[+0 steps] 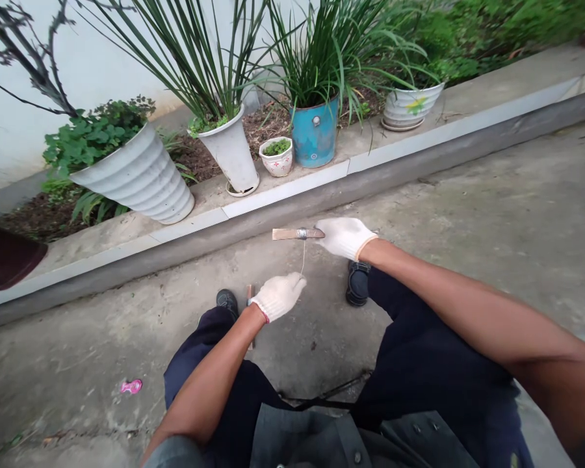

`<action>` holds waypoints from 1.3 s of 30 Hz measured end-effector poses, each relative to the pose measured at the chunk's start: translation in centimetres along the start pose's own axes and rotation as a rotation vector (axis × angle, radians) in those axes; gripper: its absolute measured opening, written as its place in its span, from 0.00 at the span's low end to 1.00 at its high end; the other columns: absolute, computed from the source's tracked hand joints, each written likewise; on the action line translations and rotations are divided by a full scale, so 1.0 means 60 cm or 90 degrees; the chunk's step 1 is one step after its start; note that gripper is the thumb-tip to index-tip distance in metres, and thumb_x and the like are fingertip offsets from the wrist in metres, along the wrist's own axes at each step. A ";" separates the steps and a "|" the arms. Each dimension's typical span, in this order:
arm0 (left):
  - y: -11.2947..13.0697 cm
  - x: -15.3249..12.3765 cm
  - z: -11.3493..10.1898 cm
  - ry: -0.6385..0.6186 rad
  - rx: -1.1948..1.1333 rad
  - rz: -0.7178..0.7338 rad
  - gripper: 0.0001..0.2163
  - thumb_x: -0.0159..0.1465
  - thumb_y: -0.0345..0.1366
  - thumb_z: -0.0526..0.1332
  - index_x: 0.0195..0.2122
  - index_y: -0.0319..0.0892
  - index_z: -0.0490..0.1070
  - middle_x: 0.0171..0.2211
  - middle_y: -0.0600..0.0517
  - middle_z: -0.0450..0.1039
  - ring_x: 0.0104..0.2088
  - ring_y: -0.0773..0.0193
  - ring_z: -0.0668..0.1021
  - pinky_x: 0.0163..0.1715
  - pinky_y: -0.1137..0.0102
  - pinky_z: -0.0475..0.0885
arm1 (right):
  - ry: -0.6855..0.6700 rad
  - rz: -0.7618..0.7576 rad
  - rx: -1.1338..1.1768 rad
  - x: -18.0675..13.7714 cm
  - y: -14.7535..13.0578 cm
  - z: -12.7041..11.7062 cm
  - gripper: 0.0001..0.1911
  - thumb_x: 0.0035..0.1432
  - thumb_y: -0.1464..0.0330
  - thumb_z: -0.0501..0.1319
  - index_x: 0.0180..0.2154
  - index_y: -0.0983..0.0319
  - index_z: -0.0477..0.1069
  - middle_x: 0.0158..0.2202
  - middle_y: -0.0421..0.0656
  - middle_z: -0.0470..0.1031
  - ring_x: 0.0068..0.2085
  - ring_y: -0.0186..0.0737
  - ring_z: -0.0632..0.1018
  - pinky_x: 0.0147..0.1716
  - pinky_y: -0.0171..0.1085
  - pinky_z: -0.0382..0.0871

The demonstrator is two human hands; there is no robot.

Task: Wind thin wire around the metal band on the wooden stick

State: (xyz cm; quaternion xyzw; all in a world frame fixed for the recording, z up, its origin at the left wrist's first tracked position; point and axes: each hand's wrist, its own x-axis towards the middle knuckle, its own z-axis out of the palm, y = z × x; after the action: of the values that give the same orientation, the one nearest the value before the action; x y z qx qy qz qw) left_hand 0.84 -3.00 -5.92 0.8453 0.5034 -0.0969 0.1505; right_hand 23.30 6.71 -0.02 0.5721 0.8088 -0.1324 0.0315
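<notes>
My right hand [344, 236], in a white knit glove, grips the right end of a short flat wooden stick [283, 234]. Thin silvery wire or string [302, 233] is wound around the stick near its middle. From that winding a single strand [303, 257] runs down to my left hand [279, 296], also gloved in white. The left fingertips are pinched on the strand, below and slightly left of the right hand. Another narrow wooden piece [250, 296] shows behind my left wrist, partly hidden by it.
A low concrete ledge with a tiled edge [292, 190] crosses ahead, bearing a ribbed white pot [139, 172], a tall white pot [231, 153], a small pot [277, 162], a blue bucket [316, 133] and a white bowl planter [412, 107]. A pink object [131, 387] lies on the concrete floor at left.
</notes>
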 end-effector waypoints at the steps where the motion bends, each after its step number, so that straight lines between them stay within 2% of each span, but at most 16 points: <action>1: 0.000 0.000 0.002 0.002 0.002 0.008 0.17 0.79 0.41 0.46 0.53 0.46 0.74 0.47 0.46 0.82 0.44 0.56 0.84 0.43 0.68 0.73 | -0.001 0.014 -0.021 0.000 -0.001 0.001 0.14 0.67 0.65 0.57 0.46 0.62 0.79 0.41 0.54 0.82 0.41 0.49 0.82 0.39 0.39 0.67; 4: -0.006 0.000 0.005 0.028 -0.011 0.015 0.18 0.79 0.44 0.46 0.53 0.46 0.75 0.48 0.46 0.82 0.45 0.56 0.84 0.45 0.67 0.73 | -0.026 0.019 -0.100 -0.006 -0.006 0.007 0.16 0.64 0.73 0.56 0.47 0.66 0.81 0.41 0.59 0.82 0.44 0.55 0.83 0.41 0.44 0.70; 7: -0.021 -0.003 -0.006 0.061 -0.026 0.001 0.19 0.79 0.46 0.46 0.54 0.47 0.75 0.47 0.46 0.82 0.45 0.56 0.84 0.45 0.67 0.73 | -0.135 -0.064 -0.196 -0.014 -0.012 0.018 0.16 0.60 0.76 0.58 0.45 0.68 0.82 0.42 0.61 0.82 0.45 0.58 0.83 0.41 0.45 0.70; 9: -0.036 -0.006 -0.019 0.080 -0.029 0.005 0.19 0.79 0.46 0.46 0.54 0.47 0.75 0.48 0.47 0.82 0.46 0.56 0.84 0.46 0.68 0.73 | -0.238 -0.158 -0.201 -0.019 -0.014 0.025 0.16 0.54 0.75 0.63 0.44 0.66 0.83 0.41 0.58 0.83 0.43 0.54 0.83 0.39 0.42 0.69; 11: -0.047 -0.010 -0.031 0.088 -0.035 0.004 0.19 0.80 0.45 0.46 0.53 0.47 0.75 0.48 0.47 0.81 0.47 0.58 0.83 0.46 0.69 0.72 | -0.310 -0.250 -0.146 -0.025 -0.013 0.027 0.15 0.51 0.73 0.65 0.42 0.62 0.83 0.38 0.51 0.83 0.38 0.47 0.81 0.35 0.38 0.65; 13: -0.053 -0.014 -0.039 0.080 -0.044 -0.003 0.18 0.79 0.44 0.47 0.53 0.46 0.76 0.46 0.47 0.81 0.46 0.58 0.83 0.45 0.70 0.72 | -0.332 -0.316 -0.075 -0.031 -0.011 0.023 0.12 0.51 0.70 0.64 0.39 0.60 0.81 0.34 0.45 0.81 0.32 0.41 0.77 0.32 0.36 0.61; 15: -0.052 -0.017 -0.041 0.062 -0.059 -0.001 0.17 0.78 0.44 0.49 0.52 0.46 0.76 0.44 0.47 0.81 0.44 0.58 0.83 0.44 0.70 0.73 | -0.314 -0.359 0.012 -0.036 -0.008 0.015 0.08 0.53 0.67 0.64 0.36 0.60 0.79 0.30 0.41 0.78 0.30 0.37 0.74 0.30 0.35 0.58; 18: -0.042 -0.016 -0.037 0.046 -0.099 -0.006 0.17 0.78 0.44 0.49 0.52 0.46 0.76 0.44 0.47 0.81 0.43 0.58 0.82 0.44 0.68 0.73 | -0.224 -0.332 0.162 -0.036 -0.007 0.002 0.10 0.56 0.62 0.64 0.35 0.62 0.75 0.29 0.39 0.75 0.30 0.35 0.71 0.30 0.34 0.56; 21: -0.030 -0.013 -0.031 0.027 -0.096 -0.038 0.19 0.79 0.44 0.46 0.51 0.45 0.76 0.41 0.47 0.82 0.42 0.57 0.83 0.43 0.67 0.73 | -0.083 -0.229 0.249 -0.024 -0.005 -0.003 0.14 0.60 0.58 0.63 0.38 0.64 0.73 0.32 0.41 0.77 0.33 0.36 0.72 0.31 0.33 0.58; 23: -0.023 -0.011 -0.027 0.006 -0.073 -0.033 0.18 0.79 0.43 0.46 0.50 0.45 0.75 0.40 0.48 0.82 0.40 0.57 0.83 0.42 0.68 0.72 | -0.010 -0.148 0.247 -0.012 -0.003 -0.002 0.16 0.62 0.56 0.61 0.41 0.64 0.74 0.35 0.43 0.78 0.34 0.38 0.74 0.32 0.33 0.59; 26: -0.014 -0.011 -0.024 -0.010 -0.064 -0.019 0.18 0.79 0.43 0.45 0.50 0.46 0.75 0.41 0.48 0.82 0.41 0.57 0.84 0.42 0.68 0.71 | 0.025 -0.033 0.156 0.000 0.003 -0.001 0.18 0.65 0.54 0.59 0.45 0.60 0.76 0.39 0.46 0.80 0.37 0.42 0.77 0.34 0.35 0.62; 28: -0.008 -0.013 -0.023 -0.017 -0.063 -0.020 0.19 0.79 0.45 0.45 0.49 0.47 0.75 0.42 0.47 0.82 0.41 0.56 0.84 0.41 0.68 0.72 | 0.007 0.010 0.066 0.002 0.005 -0.001 0.16 0.67 0.58 0.57 0.48 0.59 0.77 0.42 0.49 0.82 0.39 0.44 0.80 0.37 0.36 0.65; 30: -0.004 -0.014 -0.023 -0.025 -0.056 -0.012 0.19 0.79 0.46 0.46 0.49 0.48 0.75 0.43 0.47 0.83 0.42 0.55 0.84 0.41 0.67 0.72 | -0.017 0.027 -0.011 -0.001 0.004 0.003 0.15 0.67 0.66 0.57 0.49 0.62 0.79 0.43 0.54 0.82 0.42 0.48 0.82 0.40 0.38 0.67; 33: -0.008 -0.017 -0.028 -0.012 -0.047 0.009 0.19 0.79 0.47 0.46 0.50 0.48 0.76 0.44 0.48 0.83 0.42 0.55 0.84 0.42 0.67 0.72 | -0.092 0.006 -0.120 -0.008 -0.001 0.015 0.16 0.62 0.74 0.58 0.47 0.68 0.81 0.44 0.61 0.82 0.46 0.55 0.83 0.44 0.43 0.70; 36: -0.024 -0.019 -0.039 0.024 -0.043 0.029 0.19 0.79 0.45 0.45 0.51 0.48 0.75 0.47 0.48 0.82 0.44 0.57 0.83 0.43 0.68 0.71 | -0.216 -0.096 -0.189 -0.015 -0.005 0.032 0.15 0.56 0.74 0.63 0.45 0.67 0.83 0.43 0.60 0.82 0.47 0.56 0.83 0.44 0.44 0.70; 39: -0.041 -0.022 -0.052 0.044 -0.040 0.038 0.19 0.80 0.44 0.44 0.51 0.47 0.76 0.48 0.49 0.81 0.44 0.60 0.82 0.43 0.70 0.70 | -0.293 -0.225 -0.167 -0.023 -0.005 0.041 0.16 0.50 0.74 0.65 0.43 0.61 0.83 0.40 0.52 0.83 0.40 0.49 0.82 0.38 0.39 0.68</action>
State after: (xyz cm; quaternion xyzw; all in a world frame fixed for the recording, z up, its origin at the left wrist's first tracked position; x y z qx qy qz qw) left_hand -1.94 -1.88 -2.98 0.8577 0.4856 -0.0477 0.1623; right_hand 23.24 4.76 -2.04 0.3686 0.8776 -0.1566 0.2635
